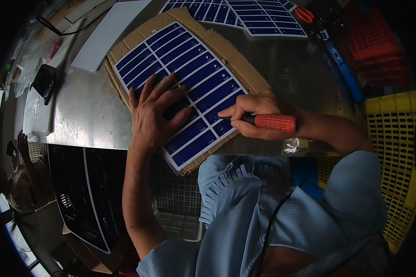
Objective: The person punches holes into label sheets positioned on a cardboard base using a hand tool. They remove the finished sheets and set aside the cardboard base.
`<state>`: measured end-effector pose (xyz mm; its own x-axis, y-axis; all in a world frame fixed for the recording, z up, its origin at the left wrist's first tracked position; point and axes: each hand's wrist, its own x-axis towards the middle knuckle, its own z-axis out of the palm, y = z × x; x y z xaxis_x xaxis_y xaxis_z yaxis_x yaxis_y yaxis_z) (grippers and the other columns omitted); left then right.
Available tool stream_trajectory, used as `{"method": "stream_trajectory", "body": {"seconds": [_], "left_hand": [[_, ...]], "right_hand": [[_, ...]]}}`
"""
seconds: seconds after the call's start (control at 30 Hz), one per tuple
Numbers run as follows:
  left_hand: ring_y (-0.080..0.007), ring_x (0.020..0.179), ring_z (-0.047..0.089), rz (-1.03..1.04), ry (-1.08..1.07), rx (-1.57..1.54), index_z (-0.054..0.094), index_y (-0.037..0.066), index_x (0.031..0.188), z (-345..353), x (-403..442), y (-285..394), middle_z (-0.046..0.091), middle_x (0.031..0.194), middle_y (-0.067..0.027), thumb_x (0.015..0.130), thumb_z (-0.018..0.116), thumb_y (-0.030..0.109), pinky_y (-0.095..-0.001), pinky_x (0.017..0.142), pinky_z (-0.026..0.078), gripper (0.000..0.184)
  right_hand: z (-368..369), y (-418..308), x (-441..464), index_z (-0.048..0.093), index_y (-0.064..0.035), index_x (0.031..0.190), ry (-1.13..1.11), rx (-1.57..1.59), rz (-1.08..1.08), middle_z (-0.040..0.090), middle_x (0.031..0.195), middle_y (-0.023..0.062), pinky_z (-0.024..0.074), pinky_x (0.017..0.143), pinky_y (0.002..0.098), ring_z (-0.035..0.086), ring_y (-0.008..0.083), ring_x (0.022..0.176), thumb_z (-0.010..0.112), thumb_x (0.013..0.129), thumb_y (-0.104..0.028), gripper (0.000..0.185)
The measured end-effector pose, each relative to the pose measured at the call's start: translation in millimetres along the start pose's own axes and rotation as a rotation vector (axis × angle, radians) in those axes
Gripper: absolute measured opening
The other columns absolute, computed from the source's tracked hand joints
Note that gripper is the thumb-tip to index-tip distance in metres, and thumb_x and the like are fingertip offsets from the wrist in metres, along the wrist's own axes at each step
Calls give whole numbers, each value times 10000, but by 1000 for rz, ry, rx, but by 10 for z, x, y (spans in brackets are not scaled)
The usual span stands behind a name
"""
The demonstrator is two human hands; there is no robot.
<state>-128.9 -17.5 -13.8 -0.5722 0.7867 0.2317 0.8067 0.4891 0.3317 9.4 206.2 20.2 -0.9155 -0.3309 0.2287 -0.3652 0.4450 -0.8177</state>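
Note:
My left hand (156, 108) lies spread, palm down, on a sheet of dark blue labels (189, 64) with white borders. Under the sheet is a piece of brown cardboard (245, 69), whose edges stick out around it. In my right hand (259, 111) is a tool with a red and black handle (275, 122), held between the fingers. Its thin dark tip points left and touches or nearly touches a label near the sheet's lower right part.
More blue label sheets (263, 18) lie at the back of the metal table (92, 111), with red-handled scissors (303, 15). A blue tool (344, 69) is at right, near red and yellow crates (393, 138). A black holder (44, 83) stands left. Another person (27, 180) is at far left.

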Motion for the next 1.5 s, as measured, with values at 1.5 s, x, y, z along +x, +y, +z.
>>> {"method": "stream_trajectory", "body": {"seconds": [1.5], "left_hand": [[-324,1352,296,-1,-17,-31,640,215,1151,-58,14,40,478,1370,-47,760,676,422,-579,1095,14,444]], "right_hand": [[-85,27,482,507,-31,752,-185,-268,-48,591,589,99,464,518,313,622,229,553,602,777,-91,115]]}}
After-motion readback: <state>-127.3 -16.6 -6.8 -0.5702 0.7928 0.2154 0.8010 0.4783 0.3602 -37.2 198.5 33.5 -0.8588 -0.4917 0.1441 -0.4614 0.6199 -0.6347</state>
